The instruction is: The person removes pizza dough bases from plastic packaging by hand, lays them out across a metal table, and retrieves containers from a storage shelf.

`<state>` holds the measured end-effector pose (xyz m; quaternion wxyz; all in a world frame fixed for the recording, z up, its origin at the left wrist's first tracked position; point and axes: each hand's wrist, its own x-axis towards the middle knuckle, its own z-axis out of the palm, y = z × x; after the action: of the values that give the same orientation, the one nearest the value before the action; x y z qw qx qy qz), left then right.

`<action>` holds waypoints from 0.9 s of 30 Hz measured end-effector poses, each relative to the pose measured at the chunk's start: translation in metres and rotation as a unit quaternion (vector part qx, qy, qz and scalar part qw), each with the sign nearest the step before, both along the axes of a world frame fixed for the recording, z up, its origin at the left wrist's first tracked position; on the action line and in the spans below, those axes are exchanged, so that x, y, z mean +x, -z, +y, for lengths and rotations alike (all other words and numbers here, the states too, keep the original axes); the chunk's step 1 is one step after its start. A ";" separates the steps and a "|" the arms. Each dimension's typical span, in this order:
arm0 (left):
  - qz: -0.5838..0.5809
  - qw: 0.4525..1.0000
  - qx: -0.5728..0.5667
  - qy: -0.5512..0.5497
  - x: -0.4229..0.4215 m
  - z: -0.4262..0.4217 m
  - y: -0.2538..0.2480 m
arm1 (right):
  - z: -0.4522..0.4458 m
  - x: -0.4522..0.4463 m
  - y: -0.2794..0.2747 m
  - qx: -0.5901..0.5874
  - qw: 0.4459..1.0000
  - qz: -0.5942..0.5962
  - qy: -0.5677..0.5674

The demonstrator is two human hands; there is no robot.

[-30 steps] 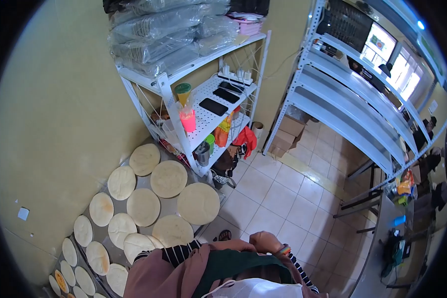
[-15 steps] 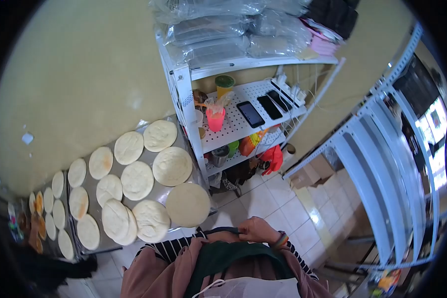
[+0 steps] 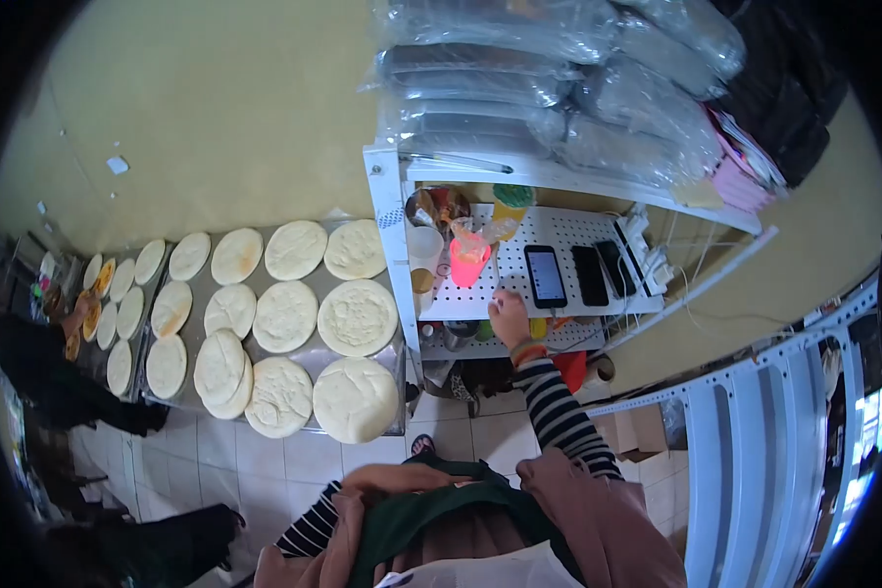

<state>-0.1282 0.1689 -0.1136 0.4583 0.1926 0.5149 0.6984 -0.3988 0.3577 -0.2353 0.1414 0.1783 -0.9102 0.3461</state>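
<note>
My right hand [image 3: 509, 318] reaches to the front edge of the white perforated shelf [image 3: 500, 274], its fingers curled; whether they hold anything is too small to tell. Just behind it on the shelf lies a phone with a lit screen [image 3: 545, 275], beside a dark phone [image 3: 589, 274]. A pink cup [image 3: 468, 261] stands to the left of the hand. My left hand [image 3: 431, 477] is low against my body at the green apron [image 3: 412, 524], its fingers mostly hidden. Round flat breads [image 3: 357, 318] lie on metal trays at the left.
Plastic-wrapped packages [image 3: 480, 88] are piled on the top shelf. A white power strip [image 3: 647, 250] with cables sits at the shelf's right end. Blue-grey racks [image 3: 745, 461] stand at the right, near a cardboard box [image 3: 637, 431]. A co-worker [image 3: 49, 367] is beside the breads at far left.
My right hand has moved from in front of my body out to the shelf edge. The view has turned right and closer to the shelf, and the lit phone shows larger.
</note>
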 end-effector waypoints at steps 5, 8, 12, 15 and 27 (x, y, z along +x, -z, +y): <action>-0.123 0.974 0.049 -0.186 -0.004 -0.006 -0.003 | -0.032 -0.052 0.008 0.097 0.991 -0.061 0.072; -0.092 0.950 -0.017 -0.299 0.002 0.012 0.017 | -0.032 -0.065 0.006 0.128 0.980 -0.129 0.075; -0.197 0.900 -0.012 -0.388 0.012 0.059 0.035 | -0.025 -0.087 0.016 0.128 0.982 -0.128 0.049; -0.216 0.872 0.019 -0.438 0.011 0.107 0.066 | -0.010 -0.071 -0.023 0.006 0.964 -0.264 0.044; -0.189 0.830 0.011 -0.524 0.005 0.232 0.082 | 0.048 -0.149 -0.131 -0.071 0.988 0.113 -0.078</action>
<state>-0.1236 0.4005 -0.1958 0.1098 -0.2372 0.4341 0.8621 -0.5473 0.4056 -0.1038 0.2282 0.2764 -0.8449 0.3971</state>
